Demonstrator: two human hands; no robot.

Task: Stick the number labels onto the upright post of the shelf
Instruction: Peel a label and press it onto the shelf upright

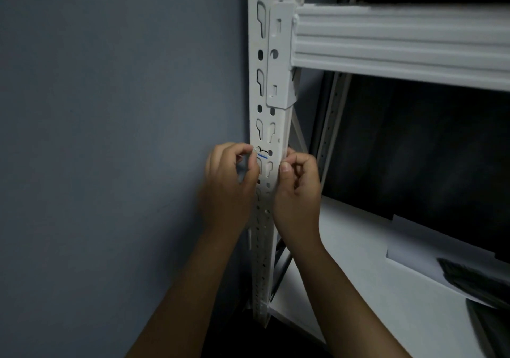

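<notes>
A white perforated upright post (269,125) of the shelf runs down the middle of the head view. A small white number label (262,154) with a black mark and a blue line lies against the post's front face. My left hand (230,183) pinches the label's left end. My right hand (296,186) pinches at the post's right edge, level with the label; its fingertips hide whether they touch the label's right end. Both hands press close to the post.
A white horizontal beam (400,45) hooks into the post above the hands. A white shelf board (358,288) lies below right, with white sheets (419,250) and dark objects (485,283) on it. A grey-blue wall (110,136) fills the left side.
</notes>
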